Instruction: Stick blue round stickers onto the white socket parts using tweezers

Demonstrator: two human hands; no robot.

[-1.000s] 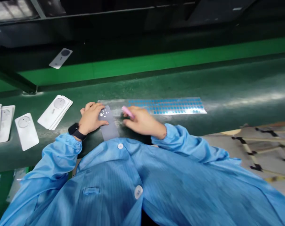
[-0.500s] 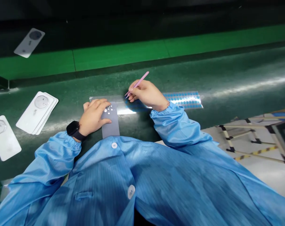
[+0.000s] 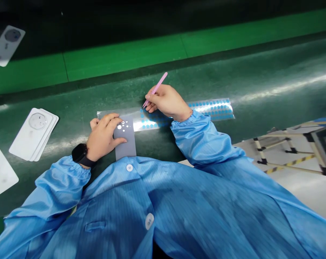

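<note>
Slid left, white plates (image 3: 33, 135) sit on green matting (image 3: 260, 97) — left hand (image 3: 103, 136) on grey card (image 3: 125, 142), right hand (image 3: 165, 102) apart, pinching pink tweezers (image 3: 159, 84)

Pink tweezers (image 3: 156, 90) in your right hand (image 3: 166, 102), grey card (image 3: 125, 144) under your left hand (image 3: 103, 136)
The tweezers' tips angle down toward the blue dots of a shiny backing sheet (image 3: 211, 109), which lies flat on the green surface (image 3: 260, 90). The card lies across the sheet's near edge, small white dots at its far end, your left fingers spread over it.
</note>
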